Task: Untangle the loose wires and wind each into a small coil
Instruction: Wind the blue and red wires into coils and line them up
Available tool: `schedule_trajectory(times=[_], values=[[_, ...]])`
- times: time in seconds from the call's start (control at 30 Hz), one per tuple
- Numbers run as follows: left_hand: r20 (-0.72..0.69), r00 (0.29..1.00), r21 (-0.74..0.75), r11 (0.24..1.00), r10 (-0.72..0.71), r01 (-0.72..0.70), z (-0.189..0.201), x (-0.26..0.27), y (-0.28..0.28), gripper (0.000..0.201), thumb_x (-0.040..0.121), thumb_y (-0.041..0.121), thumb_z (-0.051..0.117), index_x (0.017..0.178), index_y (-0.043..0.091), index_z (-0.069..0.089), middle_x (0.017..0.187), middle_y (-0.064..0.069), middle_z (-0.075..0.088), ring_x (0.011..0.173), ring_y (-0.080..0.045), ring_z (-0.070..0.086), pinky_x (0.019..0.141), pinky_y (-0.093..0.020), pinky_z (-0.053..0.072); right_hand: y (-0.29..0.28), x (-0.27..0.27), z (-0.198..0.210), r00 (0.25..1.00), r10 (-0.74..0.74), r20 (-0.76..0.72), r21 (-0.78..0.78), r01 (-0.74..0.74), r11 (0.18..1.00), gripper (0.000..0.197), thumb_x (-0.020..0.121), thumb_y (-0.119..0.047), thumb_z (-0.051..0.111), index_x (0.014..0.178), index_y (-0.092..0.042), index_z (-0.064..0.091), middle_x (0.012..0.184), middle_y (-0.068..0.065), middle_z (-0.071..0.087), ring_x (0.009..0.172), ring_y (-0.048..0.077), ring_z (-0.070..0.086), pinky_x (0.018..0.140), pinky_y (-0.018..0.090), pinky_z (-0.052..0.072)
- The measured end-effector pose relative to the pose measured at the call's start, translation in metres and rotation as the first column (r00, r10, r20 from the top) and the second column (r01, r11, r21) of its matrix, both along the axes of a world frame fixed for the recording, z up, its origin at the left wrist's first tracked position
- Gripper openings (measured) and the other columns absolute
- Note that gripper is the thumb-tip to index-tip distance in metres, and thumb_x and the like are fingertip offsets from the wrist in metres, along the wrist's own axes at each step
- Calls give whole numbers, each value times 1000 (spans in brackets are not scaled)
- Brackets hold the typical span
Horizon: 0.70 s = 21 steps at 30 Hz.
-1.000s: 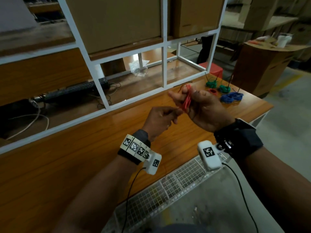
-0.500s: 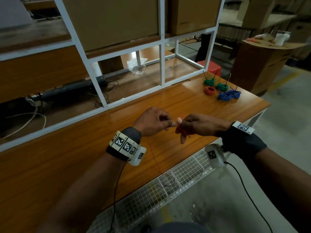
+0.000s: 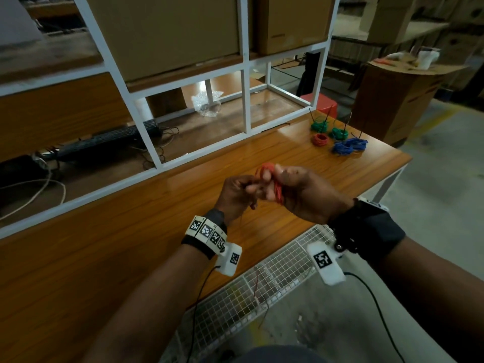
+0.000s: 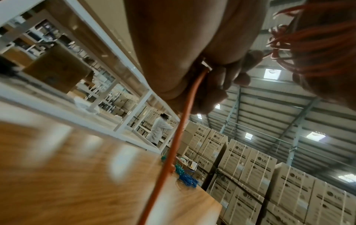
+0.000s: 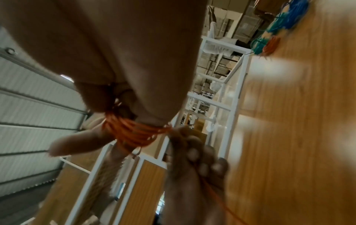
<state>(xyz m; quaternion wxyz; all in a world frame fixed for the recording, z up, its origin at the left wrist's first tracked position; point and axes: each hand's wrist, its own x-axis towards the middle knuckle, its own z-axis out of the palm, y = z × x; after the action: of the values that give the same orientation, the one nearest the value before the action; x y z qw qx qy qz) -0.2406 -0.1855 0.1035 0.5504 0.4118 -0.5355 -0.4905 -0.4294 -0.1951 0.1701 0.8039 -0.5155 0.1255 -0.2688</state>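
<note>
A red wire coil (image 3: 275, 186) is wound in several turns round the fingers of my right hand (image 3: 293, 195), held above the wooden table (image 3: 131, 244). The same loops show in the right wrist view as the red coil (image 5: 134, 132) and in the left wrist view as the red coil (image 4: 316, 50). My left hand (image 3: 237, 193) sits just left of it and pinches the loose strand of red wire (image 4: 185, 121). That strand hangs down past the table's front edge, red wire tail (image 3: 258, 281).
Finished coils lie at the table's far right corner: green coils (image 3: 328, 128), a red coil (image 3: 320, 139) and blue coils (image 3: 349, 146). A white frame shelf (image 3: 243, 98) with cardboard boxes stands behind. A wire mesh tray (image 3: 262, 284) runs below the front edge.
Both hands have risen from low over the table's front edge. The right hand has turned, showing the red loops on its fingers again.
</note>
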Motion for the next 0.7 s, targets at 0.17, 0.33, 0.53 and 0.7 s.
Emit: schedule_trajectory(times=[0.17, 0.33, 0.53, 0.7], values=[[-32, 999, 150, 988, -31, 36, -9, -12, 12, 18, 89, 3, 51, 89, 6, 69, 79, -6, 68, 48, -7, 45, 43, -20, 32, -7, 7, 18, 893, -427, 139, -8, 432, 902, 36, 113, -25, 27, 114, -5, 58, 99, 10, 77, 127, 30, 62, 108, 39, 47], [144, 989, 122, 993, -19, 2, -4, -26, 28, 27, 102, 21, 58, 91, 0, 72, 60, -5, 53, 51, -13, 38, 48, -25, 28, -23, 3, 7, 562, -827, -31, -886, 368, 283, 28, 111, -28, 42, 109, -14, 66, 99, -7, 71, 94, 3, 66, 81, 22, 52], [513, 857, 2, 998, 53, -63, 8, 1, 29, 18, 97, 25, 64, 94, 13, 76, 66, 20, 66, 62, 3, 57, 61, -17, 45, -28, -23, -11, 448, -627, -637, -767, -451, 456, 39, 108, -47, 42, 96, -17, 63, 87, -6, 73, 78, 12, 69, 75, 37, 57], [556, 829, -64, 998, 57, -25, 32, 11, 21, 21, 96, 33, 66, 92, 14, 74, 78, 6, 66, 69, 3, 60, 62, -13, 46, -9, -24, -9, 467, -362, -807, -582, -521, 624, 23, 104, -42, 56, 105, -23, 68, 94, -13, 78, 80, -3, 67, 81, 31, 56]])
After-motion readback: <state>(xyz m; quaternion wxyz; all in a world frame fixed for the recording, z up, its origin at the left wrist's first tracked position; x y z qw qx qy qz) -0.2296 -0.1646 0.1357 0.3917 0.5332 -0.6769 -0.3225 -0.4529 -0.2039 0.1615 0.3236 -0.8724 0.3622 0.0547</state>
